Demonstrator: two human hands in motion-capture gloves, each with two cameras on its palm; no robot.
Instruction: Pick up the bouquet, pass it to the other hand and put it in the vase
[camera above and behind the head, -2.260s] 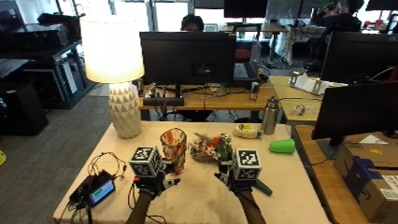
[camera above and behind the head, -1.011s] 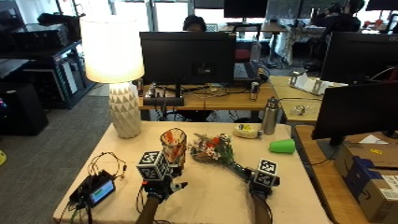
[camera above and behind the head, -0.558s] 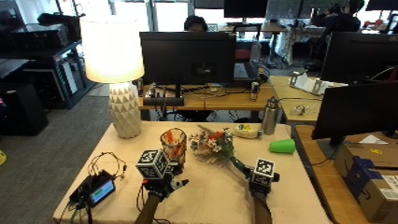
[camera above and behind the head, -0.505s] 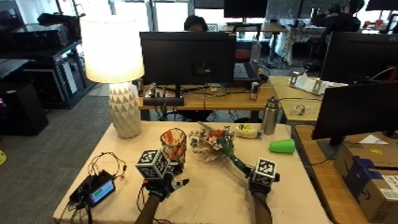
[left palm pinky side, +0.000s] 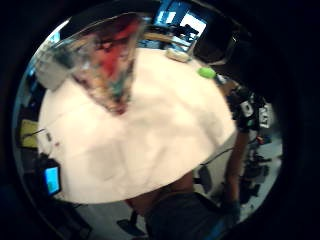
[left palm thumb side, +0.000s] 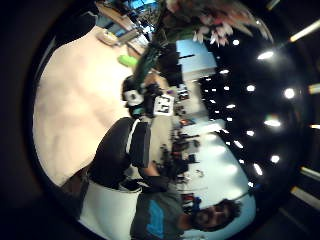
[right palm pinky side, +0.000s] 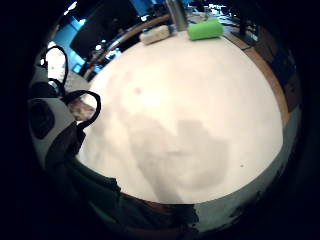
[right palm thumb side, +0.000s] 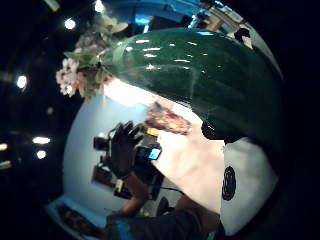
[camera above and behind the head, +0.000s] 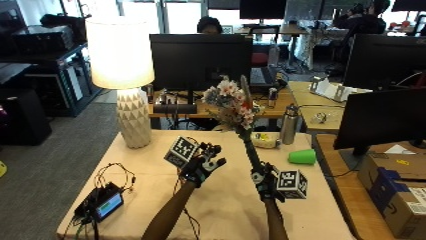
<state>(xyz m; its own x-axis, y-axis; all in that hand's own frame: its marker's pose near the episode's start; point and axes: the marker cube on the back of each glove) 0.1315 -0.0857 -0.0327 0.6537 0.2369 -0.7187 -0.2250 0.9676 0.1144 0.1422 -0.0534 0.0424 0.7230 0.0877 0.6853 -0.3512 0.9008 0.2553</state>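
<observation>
My right hand (camera above and behind the head: 264, 181) grips the green stems of the bouquet (camera above and behind the head: 231, 104) and holds it upright above the table, its pink and white flowers at the top. The same stems fill the right thumb side palm view as the bouquet (right palm thumb side: 195, 70). My left hand (camera above and behind the head: 203, 165) hovers just left of the stems with its fingers spread, holding nothing, and shows again as the left hand (right palm thumb side: 122, 145). The patterned glass vase (left palm pinky side: 112, 55) stands on the table below my left palm. In the outside view my left hand hides it.
A white lamp (camera above and behind the head: 126, 75) stands at the table's far left corner. A green cup (camera above and behind the head: 303, 156) lies at the right, with a metal bottle (camera above and behind the head: 288, 125) behind it. A small device with a screen (camera above and behind the head: 103, 202) and cables sits near the front left edge.
My right hand has swung the bouquet from a low tilt to nearly upright and raised it. My left hand has lifted off the table toward the stems with fingers spread.
</observation>
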